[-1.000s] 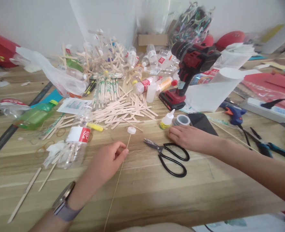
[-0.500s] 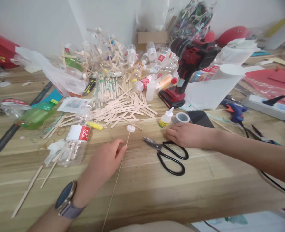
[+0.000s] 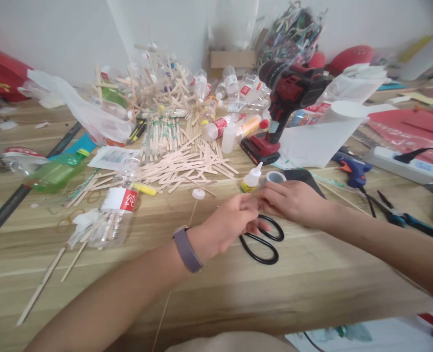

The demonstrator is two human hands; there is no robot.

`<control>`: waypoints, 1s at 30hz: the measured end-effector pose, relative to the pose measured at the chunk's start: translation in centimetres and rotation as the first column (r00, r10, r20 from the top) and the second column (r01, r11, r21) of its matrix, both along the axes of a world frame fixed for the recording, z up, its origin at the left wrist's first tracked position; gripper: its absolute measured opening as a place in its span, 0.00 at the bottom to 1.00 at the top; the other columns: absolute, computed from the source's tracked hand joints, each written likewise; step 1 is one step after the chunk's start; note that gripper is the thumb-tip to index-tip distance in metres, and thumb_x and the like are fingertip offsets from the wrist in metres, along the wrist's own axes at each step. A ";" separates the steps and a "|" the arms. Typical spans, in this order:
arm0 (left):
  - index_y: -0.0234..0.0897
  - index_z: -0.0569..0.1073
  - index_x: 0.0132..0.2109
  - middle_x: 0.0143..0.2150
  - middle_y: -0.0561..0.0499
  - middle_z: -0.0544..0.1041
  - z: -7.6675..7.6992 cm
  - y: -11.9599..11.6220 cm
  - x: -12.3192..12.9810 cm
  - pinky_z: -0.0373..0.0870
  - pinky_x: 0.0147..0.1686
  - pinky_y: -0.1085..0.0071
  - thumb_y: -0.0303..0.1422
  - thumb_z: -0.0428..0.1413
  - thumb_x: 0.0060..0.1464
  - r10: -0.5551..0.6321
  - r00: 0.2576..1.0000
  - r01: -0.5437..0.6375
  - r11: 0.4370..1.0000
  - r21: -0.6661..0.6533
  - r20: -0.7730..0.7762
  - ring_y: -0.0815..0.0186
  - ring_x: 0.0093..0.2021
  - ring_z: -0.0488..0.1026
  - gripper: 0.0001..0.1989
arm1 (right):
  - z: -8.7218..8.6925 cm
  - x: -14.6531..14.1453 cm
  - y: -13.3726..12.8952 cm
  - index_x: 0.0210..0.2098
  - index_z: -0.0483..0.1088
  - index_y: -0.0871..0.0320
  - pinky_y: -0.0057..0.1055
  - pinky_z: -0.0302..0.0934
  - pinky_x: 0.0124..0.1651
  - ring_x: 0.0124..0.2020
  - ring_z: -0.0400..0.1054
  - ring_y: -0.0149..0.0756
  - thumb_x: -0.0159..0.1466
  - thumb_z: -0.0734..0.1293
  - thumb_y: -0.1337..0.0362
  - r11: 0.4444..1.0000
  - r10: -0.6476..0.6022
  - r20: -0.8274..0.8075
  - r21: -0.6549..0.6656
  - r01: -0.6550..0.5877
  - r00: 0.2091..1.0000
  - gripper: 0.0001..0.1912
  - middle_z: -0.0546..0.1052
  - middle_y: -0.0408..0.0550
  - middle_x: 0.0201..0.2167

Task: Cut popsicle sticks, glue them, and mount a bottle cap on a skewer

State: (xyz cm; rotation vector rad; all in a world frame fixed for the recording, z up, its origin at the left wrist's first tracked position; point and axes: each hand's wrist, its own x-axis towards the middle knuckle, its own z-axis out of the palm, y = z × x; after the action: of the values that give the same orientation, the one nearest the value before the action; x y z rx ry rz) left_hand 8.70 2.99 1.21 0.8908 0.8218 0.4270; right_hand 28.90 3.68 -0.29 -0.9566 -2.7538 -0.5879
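My left hand, with a watch strap on its wrist, meets my right hand over the black-handled scissors. The fingers of both hands are bent and pinched together at the tips. Whatever lies between them is too small or hidden to make out. The scissors' blades are mostly covered by my left hand. Just behind the hands are a small glue bottle and a roll of grey tape. A white bottle cap sits at the end of a thin stick, which passes under my left forearm.
Flat wooden sticks lie heaped behind the hands. A red cordless drill stands upright at back. To the left are a clear bottle and a green bottle. A glue gun, pliers and power strip are on the right.
My left hand has let go of the thin stick and moved right to my right hand. My right hand has lifted slightly from the table by the tape roll.
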 end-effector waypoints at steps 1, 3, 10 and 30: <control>0.30 0.67 0.52 0.50 0.42 0.73 -0.1 0.0 0.2 0.64 0.27 0.77 0.20 0.47 0.60 -0.023 1.000 0.023 0.999 -0.022 0.003 0.78 0.26 0.71 0.14 | 0.1 0.1 -0.1 0.34 0.69 0.60 0.29 0.53 0.26 0.22 0.64 0.32 0.74 0.52 0.63 1.000 -0.013 -0.013 -0.001 0.013 1.000 0.18 0.73 0.47 0.26; 0.30 0.69 0.47 0.40 0.48 0.74 -0.2 -0.3 -0.2 0.62 0.26 0.77 0.22 0.49 0.60 -0.046 0.999 0.046 0.998 -0.037 -0.019 0.78 0.22 0.67 0.10 | 0.1 0.4 -0.2 0.34 0.69 0.60 0.29 0.53 0.26 0.22 0.64 0.32 0.73 0.52 0.64 0.999 -0.041 -0.033 0.000 0.041 0.999 0.18 0.73 0.47 0.27; 0.32 0.74 0.38 0.25 0.56 0.69 1.9 -1.5 -5.9 0.54 0.23 0.77 0.34 0.53 0.59 -0.138 0.981 0.146 0.988 0.051 -0.140 0.76 0.22 0.60 0.09 | -0.7 1.3 -0.7 0.32 0.69 0.61 0.29 0.53 0.26 0.21 0.65 0.32 0.72 0.54 0.65 0.993 -0.114 -0.072 0.018 0.116 0.991 0.16 0.74 0.48 0.26; 0.41 0.76 0.31 0.29 0.56 0.73 7.1 -6.0 -12.0 0.60 0.30 0.76 0.43 0.57 0.54 -0.407 0.743 0.510 0.858 0.055 -0.532 0.68 0.32 0.67 0.12 | -0.9 3.4 0.0 0.40 0.76 0.57 0.34 0.63 0.34 0.34 0.73 0.42 0.65 0.56 0.70 0.830 -0.554 -0.076 -0.131 0.543 0.829 0.17 0.77 0.54 0.41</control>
State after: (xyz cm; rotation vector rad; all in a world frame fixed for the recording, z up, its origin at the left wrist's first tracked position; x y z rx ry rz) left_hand -3.30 -3.06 8.27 1.3877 1.0025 -0.1885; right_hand 32.34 3.72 -1.17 -1.7774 -2.4083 -0.4437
